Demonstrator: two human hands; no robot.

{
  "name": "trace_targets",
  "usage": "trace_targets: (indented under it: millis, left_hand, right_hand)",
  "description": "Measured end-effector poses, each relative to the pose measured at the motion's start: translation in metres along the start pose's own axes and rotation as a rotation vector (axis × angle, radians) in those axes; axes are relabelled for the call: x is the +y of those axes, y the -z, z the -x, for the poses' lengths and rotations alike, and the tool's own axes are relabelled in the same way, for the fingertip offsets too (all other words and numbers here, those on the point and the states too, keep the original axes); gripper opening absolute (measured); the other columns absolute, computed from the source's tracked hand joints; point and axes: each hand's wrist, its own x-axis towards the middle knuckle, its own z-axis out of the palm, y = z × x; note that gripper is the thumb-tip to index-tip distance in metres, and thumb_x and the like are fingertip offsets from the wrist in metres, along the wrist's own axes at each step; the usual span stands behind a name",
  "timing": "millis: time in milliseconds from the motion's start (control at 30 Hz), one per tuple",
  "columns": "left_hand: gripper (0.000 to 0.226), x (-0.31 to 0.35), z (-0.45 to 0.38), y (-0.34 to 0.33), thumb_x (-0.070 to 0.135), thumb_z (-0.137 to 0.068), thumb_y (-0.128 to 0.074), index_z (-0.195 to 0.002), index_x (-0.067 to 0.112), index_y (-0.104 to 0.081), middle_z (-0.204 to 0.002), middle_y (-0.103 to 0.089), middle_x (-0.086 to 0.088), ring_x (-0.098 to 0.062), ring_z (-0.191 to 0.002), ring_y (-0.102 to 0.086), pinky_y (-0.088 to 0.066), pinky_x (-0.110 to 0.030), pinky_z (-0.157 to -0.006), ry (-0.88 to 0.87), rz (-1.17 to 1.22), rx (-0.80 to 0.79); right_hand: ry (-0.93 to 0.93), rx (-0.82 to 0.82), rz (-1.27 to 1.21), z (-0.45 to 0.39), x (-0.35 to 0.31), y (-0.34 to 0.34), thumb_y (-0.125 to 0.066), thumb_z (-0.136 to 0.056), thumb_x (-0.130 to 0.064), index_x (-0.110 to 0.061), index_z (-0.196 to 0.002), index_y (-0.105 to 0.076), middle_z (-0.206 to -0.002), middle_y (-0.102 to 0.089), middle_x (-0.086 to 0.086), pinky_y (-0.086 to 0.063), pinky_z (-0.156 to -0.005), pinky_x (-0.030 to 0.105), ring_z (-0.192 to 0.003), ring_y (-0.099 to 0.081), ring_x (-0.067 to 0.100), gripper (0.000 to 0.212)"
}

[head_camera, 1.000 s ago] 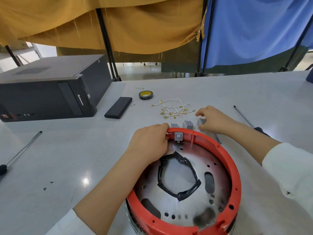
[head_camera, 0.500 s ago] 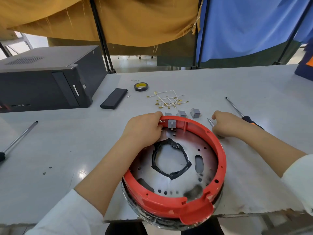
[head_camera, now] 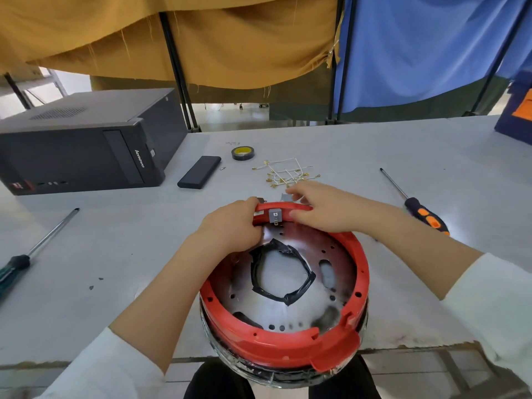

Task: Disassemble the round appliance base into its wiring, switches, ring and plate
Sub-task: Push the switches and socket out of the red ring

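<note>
Between both hands, left hand [head_camera: 230, 226] and right hand [head_camera: 322, 208] curl their fingers round the far rim of the red ring [head_camera: 288, 351], beside a grey switch [head_camera: 275, 216]; beyond the fingers lie wires [head_camera: 285, 172]. Computer [head_camera: 83, 145] reads "lenovo".

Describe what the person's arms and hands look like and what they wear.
Both forearms are bare, with white long sleeves pushed up toward the elbows. The left hand and right hand are bare: no gloves, rings or watch show. The sleeves are plain, without markings.
</note>
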Motion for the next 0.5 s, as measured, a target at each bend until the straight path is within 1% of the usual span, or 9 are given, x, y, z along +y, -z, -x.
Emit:
trace_targets:
  millis: [33,67,133,167,233,300,400,500]
  left_hand:
    - [0.045,0.001,-0.001,0.003,0.036,-0.082,-0.056,-0.122,0.022,-0.044,-0.114,-0.057,-0.003,-0.023,-0.092,-0.055,-0.045,-0.032,-0.076,-0.012,0.043,-0.032]
    - [0.049,0.003,-0.002,0.006,0.034,-0.081,-0.057,-0.127,0.022,-0.044,-0.119,-0.056,-0.003,-0.023,-0.097,-0.056,-0.047,-0.035,-0.083,-0.03,0.072,-0.03]
    - [0.049,0.007,-0.007,0.009,0.031,-0.086,-0.053,-0.133,0.02,-0.042,-0.129,-0.053,-0.004,-0.023,-0.112,-0.053,-0.044,-0.037,-0.093,-0.079,0.104,0.021]
    - [0.046,0.01,-0.009,0.009,0.027,-0.089,-0.05,-0.134,0.019,-0.043,-0.129,-0.054,-0.005,-0.024,-0.113,-0.053,-0.043,-0.035,-0.092,-0.109,0.113,0.029]
    - [0.04,0.012,-0.012,0.006,0.017,-0.093,-0.044,-0.133,0.018,-0.042,-0.124,-0.058,-0.01,-0.026,-0.109,-0.054,-0.043,-0.035,-0.088,-0.142,0.112,0.005]
    - [0.041,0.01,-0.013,0.0,0.014,-0.093,-0.042,-0.134,0.019,-0.041,-0.121,-0.059,-0.009,-0.028,-0.106,-0.055,-0.045,-0.036,-0.085,-0.131,0.08,0.028]
    - [0.033,0.007,-0.013,-0.009,0.016,-0.091,-0.045,-0.124,0.02,-0.05,-0.114,-0.062,-0.008,-0.03,-0.102,-0.057,-0.043,-0.033,-0.074,-0.101,-0.004,0.155]
    - [0.027,0.008,-0.016,-0.01,0.021,-0.088,-0.047,-0.113,0.021,-0.057,-0.106,-0.064,-0.008,-0.032,-0.095,-0.057,-0.037,-0.031,-0.066,-0.07,-0.005,0.229]
  right_hand:
    - [0.019,-0.026,0.052,-0.003,-0.005,-0.006,-0.052,-0.093,-0.031,-0.015,-0.139,-0.039,-0.135,-0.049,0.005,-0.035,-0.1,0.027,-0.122,-0.047,0.02,0.051]
    - [0.035,-0.041,0.088,-0.006,-0.009,-0.01,-0.05,-0.093,-0.031,-0.015,-0.136,-0.041,-0.131,-0.052,0.006,-0.038,-0.1,0.032,-0.118,-0.049,0.023,0.046]
    - [0.048,-0.053,0.112,-0.011,-0.013,-0.015,-0.046,-0.094,-0.029,-0.015,-0.123,-0.048,-0.116,-0.058,0.006,-0.044,-0.09,0.04,-0.106,-0.055,0.026,0.032]
    - [0.05,-0.057,0.121,-0.012,-0.013,-0.016,-0.044,-0.095,-0.028,-0.016,-0.117,-0.049,-0.111,-0.06,0.006,-0.045,-0.087,0.041,-0.101,-0.056,0.026,0.025]
    - [0.062,-0.054,0.142,-0.013,-0.011,-0.017,-0.041,-0.095,-0.023,-0.019,-0.108,-0.048,-0.108,-0.06,0.007,-0.046,-0.084,0.042,-0.096,-0.057,0.026,0.016]
    - [0.084,-0.012,0.169,-0.012,-0.008,-0.02,-0.039,-0.095,-0.026,-0.02,-0.109,-0.048,-0.107,-0.062,0.005,-0.047,-0.081,0.04,-0.095,-0.057,0.025,0.018]
    - [0.101,0.086,0.248,-0.013,-0.004,-0.027,-0.034,-0.096,-0.033,-0.02,-0.116,-0.049,-0.112,-0.062,0.004,-0.046,-0.078,0.039,-0.097,-0.058,0.026,0.028]
    - [0.115,0.129,0.289,-0.018,-0.004,-0.03,-0.032,-0.096,-0.032,-0.019,-0.114,-0.05,-0.111,-0.062,0.005,-0.043,-0.073,0.036,-0.096,-0.058,0.029,0.028]
